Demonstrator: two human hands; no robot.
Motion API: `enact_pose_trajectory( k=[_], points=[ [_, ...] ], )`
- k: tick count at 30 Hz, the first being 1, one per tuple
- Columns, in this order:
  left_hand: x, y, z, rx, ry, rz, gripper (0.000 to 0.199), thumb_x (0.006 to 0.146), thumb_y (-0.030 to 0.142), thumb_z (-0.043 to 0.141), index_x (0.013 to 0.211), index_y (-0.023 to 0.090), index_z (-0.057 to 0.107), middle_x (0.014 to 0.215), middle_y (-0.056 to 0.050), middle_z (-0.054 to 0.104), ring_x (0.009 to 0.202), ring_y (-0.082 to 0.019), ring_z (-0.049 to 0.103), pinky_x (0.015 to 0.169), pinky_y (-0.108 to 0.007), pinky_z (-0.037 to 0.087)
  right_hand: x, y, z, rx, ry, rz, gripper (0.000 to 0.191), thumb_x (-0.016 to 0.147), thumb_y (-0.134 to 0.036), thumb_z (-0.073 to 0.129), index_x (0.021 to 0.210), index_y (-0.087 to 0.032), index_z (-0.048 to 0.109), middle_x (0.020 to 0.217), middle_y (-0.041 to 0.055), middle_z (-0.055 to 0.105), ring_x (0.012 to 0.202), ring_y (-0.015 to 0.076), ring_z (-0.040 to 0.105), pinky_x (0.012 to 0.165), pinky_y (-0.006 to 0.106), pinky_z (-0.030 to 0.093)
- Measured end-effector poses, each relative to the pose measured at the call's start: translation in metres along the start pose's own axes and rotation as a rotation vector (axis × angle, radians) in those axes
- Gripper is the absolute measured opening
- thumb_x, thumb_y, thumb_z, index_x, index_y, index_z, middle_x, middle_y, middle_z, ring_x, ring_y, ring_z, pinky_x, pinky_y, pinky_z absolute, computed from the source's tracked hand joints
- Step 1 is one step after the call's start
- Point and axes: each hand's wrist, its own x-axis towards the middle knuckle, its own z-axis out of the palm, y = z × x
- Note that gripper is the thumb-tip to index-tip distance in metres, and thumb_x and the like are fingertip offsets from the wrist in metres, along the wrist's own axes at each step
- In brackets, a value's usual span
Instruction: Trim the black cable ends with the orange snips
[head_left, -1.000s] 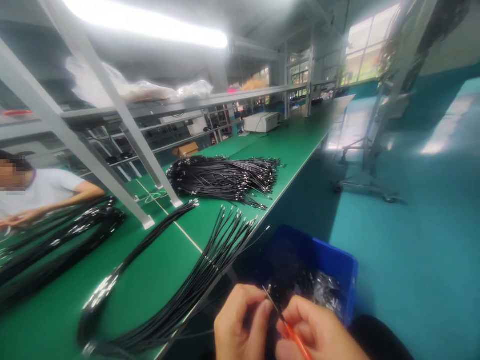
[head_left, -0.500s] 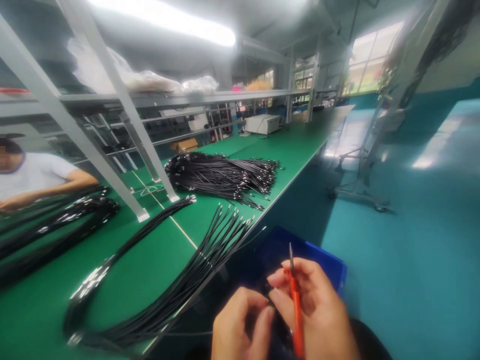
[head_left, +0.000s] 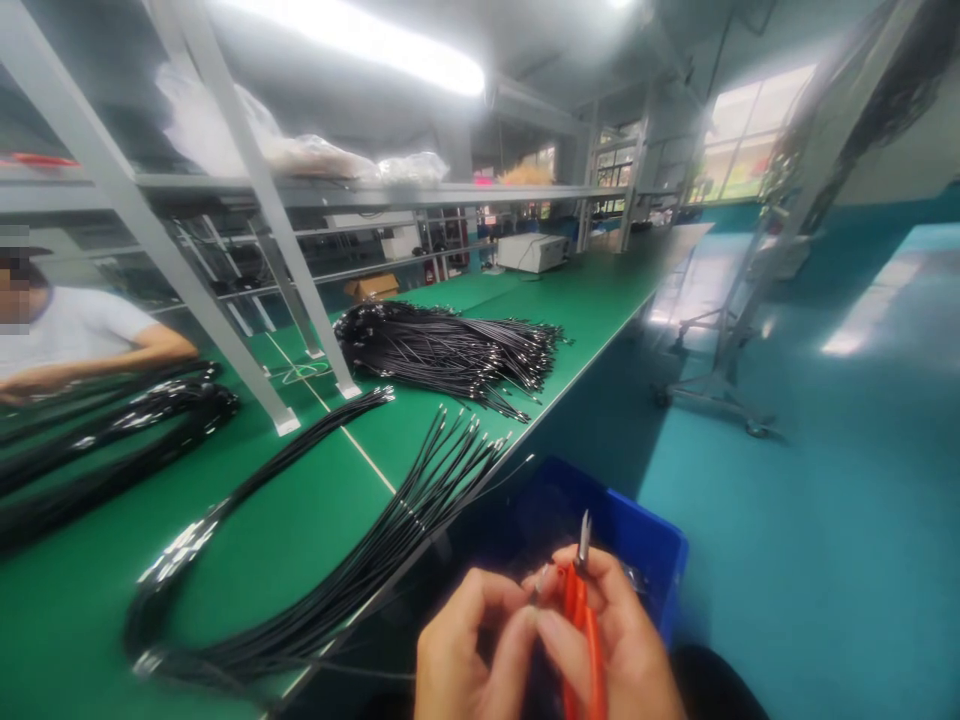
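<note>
My right hand (head_left: 619,640) is closed around orange-handled cutting pliers (head_left: 582,585), their pointed steel jaws facing up and away. With thumb and fingertips my left hand (head_left: 480,640) pinches the end of a black cable; the small tip shows only partly between both hands' fingertips. A thin cable (head_left: 367,672) runs toward this hand from the bench edge. Close by on the left, a curved bundle of black cables (head_left: 322,600) lies on the green bench (head_left: 277,560), its loose metal-tipped ends fanned near the edge. Below my hands stands a blue bin (head_left: 671,560).
A larger heap of black cables (head_left: 450,350) lies farther along the bench. White shelf posts (head_left: 274,230) rise from it. A co-worker's arm (head_left: 161,345) is at far left beside coiled cables (head_left: 112,435). A wheeled stand (head_left: 720,370) is on the floor at right.
The pliers have turned, so both handles and the jaws now show. My right hand has come slightly lower and closer to the left, and the fingertips now meet.
</note>
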Motion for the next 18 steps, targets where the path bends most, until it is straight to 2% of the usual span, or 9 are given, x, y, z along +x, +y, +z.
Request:
enact_pose_trajectory(
  k=[4,6,10,14,18],
  points=[
    [0.002,-0.002,-0.002,-0.155,-0.079,-0.097,0.022,0.08,0.036,0.062,0.067,0.018,0.06,0.058,0.0,0.063,0.053,-0.014,0.057,0.05,-0.02,0.043,0.001,-0.015,0.0,-0.045,0.003,0.067,0.037,0.063,-0.036,0.082,0.092,-0.026,0.061,0.077,0.0022,0.071,0.069,0.0216,0.066,0.061,0.029,0.054],
    [0.003,-0.003,-0.005,-0.158,-0.117,-0.091,0.022,0.08,0.035,0.063,0.069,0.017,0.06,0.059,0.0,0.063,0.053,-0.014,0.056,0.051,-0.02,0.043,0.0,-0.022,0.001,-0.05,-0.017,0.098,0.037,0.064,-0.04,0.081,0.093,-0.025,0.062,0.075,0.0024,0.069,0.059,0.0201,0.063,0.056,0.03,0.054],
    [0.004,-0.002,-0.009,-0.124,-0.202,-0.041,0.02,0.082,0.031,0.062,0.07,0.016,0.062,0.062,-0.001,0.063,0.056,-0.014,0.057,0.055,-0.021,0.045,0.002,-0.026,0.005,0.013,-0.031,0.16,0.038,0.059,-0.044,0.082,0.087,-0.025,0.064,0.064,-0.0003,0.061,0.053,0.0187,0.058,0.053,0.029,0.053],
    [0.003,0.002,-0.009,-0.218,-0.145,-0.111,0.023,0.079,0.035,0.066,0.066,0.016,0.061,0.058,0.001,0.059,0.054,-0.012,0.052,0.052,-0.02,0.041,0.0,-0.021,0.005,0.081,-0.028,0.212,0.041,0.053,-0.034,0.086,0.088,-0.026,0.067,0.071,-0.0012,0.065,0.06,0.0162,0.059,0.062,0.026,0.053],
    [0.006,0.003,-0.011,-0.34,-0.179,-0.194,0.027,0.075,0.038,0.071,0.066,0.015,0.06,0.058,0.001,0.059,0.055,-0.011,0.05,0.054,-0.019,0.04,-0.007,-0.024,0.003,0.084,-0.024,0.188,0.041,0.055,-0.035,0.084,0.092,-0.027,0.068,0.077,0.0013,0.07,0.061,0.0161,0.06,0.066,0.028,0.053]
  ],
)
